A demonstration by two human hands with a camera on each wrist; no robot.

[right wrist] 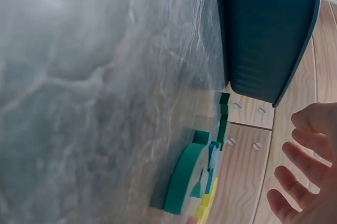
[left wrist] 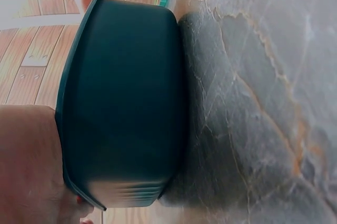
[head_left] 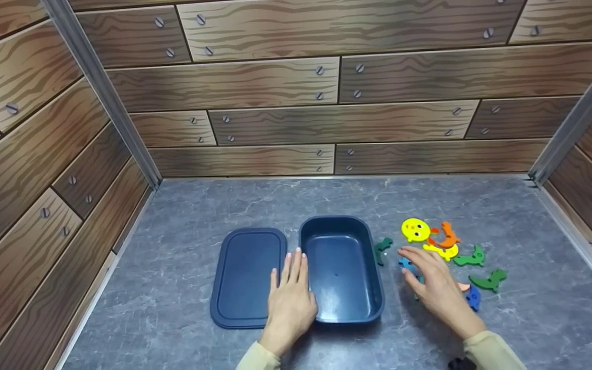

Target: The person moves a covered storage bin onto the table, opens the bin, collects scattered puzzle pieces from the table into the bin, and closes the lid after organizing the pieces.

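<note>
A dark blue open container point(head_left: 345, 277) stands on the grey marbled table. Against its left rim lies my left hand point(head_left: 292, 303), fingers straight and partly above the flat blue lid point(head_left: 244, 277). In the left wrist view, the container wall point(left wrist: 124, 92) fills the middle. My right hand point(head_left: 437, 285) hovers over a group of small animal-shaped pieces, its fingers slightly bent with nothing in them. Under and beside it show a light blue piece point(head_left: 406, 264), a dark blue piece point(head_left: 474, 297) and a yellow piece point(head_left: 444, 252). The right wrist view shows a thick green curved piece point(right wrist: 184, 176).
A dark green piece point(head_left: 382, 251) lies close to the container's right wall. Farther right are a round yellow face piece point(head_left: 415, 229), an orange piece point(head_left: 448, 236) and green pieces point(head_left: 489, 281). Wood-patterned walls point(head_left: 275, 123) enclose the table at the back and sides.
</note>
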